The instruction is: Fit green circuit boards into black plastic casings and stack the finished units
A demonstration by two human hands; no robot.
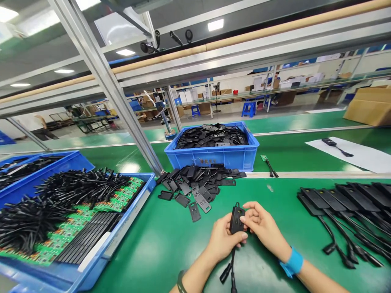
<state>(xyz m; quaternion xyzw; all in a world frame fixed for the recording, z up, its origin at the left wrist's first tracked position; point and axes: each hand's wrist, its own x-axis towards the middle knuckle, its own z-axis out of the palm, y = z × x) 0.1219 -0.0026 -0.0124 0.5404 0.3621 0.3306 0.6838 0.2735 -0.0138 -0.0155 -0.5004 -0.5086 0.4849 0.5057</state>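
Between my two hands is a small black plastic controller box (236, 221), tilted upright, with a loop at its top and two short connector cables hanging from its lower end. My left hand (224, 236) is closed around its left side and bottom, thumb across the lower front. On the right, my right hand (259, 221) grips the box's edge, its thumb pressed on the front face. Beyond them lies a loose pile of black plastic case parts (198, 183) on the green table (146, 244).
Behind the pile stands a blue bin (214, 156) full of black case parts. At left, a blue tray (122, 232) holds circuit boards with cables. Rows of cabled black boxes (345, 199) lie at right. A circuit board (264, 158) and a white sheet (369, 156) lie farther back.
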